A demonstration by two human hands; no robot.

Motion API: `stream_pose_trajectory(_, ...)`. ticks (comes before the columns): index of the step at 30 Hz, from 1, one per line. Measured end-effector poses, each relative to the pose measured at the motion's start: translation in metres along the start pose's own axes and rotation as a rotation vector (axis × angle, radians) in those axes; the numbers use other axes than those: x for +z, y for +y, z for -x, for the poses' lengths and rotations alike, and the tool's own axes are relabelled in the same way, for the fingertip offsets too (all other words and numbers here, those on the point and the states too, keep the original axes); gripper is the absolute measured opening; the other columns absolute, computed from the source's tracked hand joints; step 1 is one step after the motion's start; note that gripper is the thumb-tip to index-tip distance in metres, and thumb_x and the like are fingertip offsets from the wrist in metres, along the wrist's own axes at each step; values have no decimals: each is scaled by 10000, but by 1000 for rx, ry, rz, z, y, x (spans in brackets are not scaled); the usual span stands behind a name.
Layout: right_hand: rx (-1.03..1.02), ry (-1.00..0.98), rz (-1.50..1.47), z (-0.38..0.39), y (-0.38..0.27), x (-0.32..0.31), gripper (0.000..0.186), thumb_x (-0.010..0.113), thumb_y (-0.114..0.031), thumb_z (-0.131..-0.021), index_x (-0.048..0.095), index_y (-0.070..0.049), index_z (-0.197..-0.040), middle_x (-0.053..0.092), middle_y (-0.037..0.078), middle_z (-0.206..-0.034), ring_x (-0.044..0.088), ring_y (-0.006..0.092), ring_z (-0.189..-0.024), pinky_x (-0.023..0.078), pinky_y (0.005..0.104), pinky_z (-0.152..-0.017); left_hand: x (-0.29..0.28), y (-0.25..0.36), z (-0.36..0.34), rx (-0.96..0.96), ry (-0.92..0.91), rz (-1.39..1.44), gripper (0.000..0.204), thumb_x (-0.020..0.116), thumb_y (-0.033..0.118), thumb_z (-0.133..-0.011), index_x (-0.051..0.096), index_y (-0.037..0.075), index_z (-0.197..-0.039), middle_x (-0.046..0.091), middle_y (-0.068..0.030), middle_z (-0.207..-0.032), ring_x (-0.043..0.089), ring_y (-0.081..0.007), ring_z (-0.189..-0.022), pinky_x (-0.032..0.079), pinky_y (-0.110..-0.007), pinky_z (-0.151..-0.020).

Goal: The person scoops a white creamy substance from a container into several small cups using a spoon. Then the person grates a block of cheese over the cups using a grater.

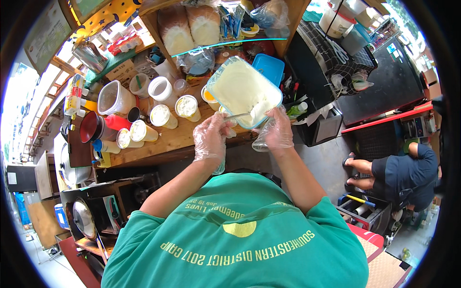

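In a clear plastic glove, my left hand (210, 138) is closed around a thin metal utensil (238, 116). Its far end meets the white cream in a rectangular tub, so I cannot tell whether it is a spoon or a knife. My right hand (278, 130), also gloved, grips the near right corner of that plastic tub (222, 72). The tub tilts toward me, and white cream (260, 108) coats its walls and gathers in the near corner. Left of it, several cups stand on the counter, such as a cup with a white topping (187, 106). A cup with yellow contents (209, 96) is partly hidden behind the tub.
A wooden counter (180, 137) holds a clear container (116, 97), a red squeeze bottle (117, 122) and a blue tray (270, 69). Bagged bread (204, 24) sits on the shelf above. At the far right, a person in dark clothes (406, 177) bends over.
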State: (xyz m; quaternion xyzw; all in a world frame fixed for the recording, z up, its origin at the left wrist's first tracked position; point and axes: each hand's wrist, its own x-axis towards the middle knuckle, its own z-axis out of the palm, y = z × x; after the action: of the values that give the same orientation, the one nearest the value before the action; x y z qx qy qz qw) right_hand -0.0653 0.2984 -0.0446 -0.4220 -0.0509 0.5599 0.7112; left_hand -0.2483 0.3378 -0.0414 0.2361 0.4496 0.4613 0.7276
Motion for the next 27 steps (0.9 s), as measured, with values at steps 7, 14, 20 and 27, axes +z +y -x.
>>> stream_pose_trajectory(7, 88, -16, -53, -7, -8, -5, 536, 688, -212, -821, 539, -98, -1323, 617, 130, -1248, 656, 320, -1109, 550, 553, -805, -5, 21, -35, 95, 6, 62, 243, 687, 137, -1019, 685, -89, -1109, 724, -159, -889, 640, -173, -705, 523, -261, -632)
stream_pose_trajectory(14, 120, 12, 15, -27, -12, -3, 647, 695, -270, -830, 523, -85, -1426, 595, 157, -1413, 616, 396, -1263, 512, 665, -941, -17, 37, -69, 97, 31, 39, 256, 675, 175, -1032, 696, -72, -1095, 731, -151, -881, 629, -144, -699, 512, -248, -628)
stream_pose_trajectory(20, 149, 40, 9, -46, -7, -5, 616, 710, -224, -834, 528, -88, -1407, 587, 161, -1426, 608, 399, -1272, 497, 664, -942, -28, 66, -92, 200, 40, 3, 232, 672, 132, -1025, 693, -84, -1106, 749, -179, -959, 697, -178, -789, 521, -260, -647)
stream_pose_trajectory(27, 161, 65, -53, -50, -12, -7, 652, 731, -223, -813, 528, -115, -1423, 580, 150, -1437, 590, 407, -1285, 454, 691, -980, -42, 91, -108, 356, 100, -141, 255, 681, 179, -1030, 743, -63, -1083, 767, -140, -911, 646, -121, -757, 505, -249, -684)
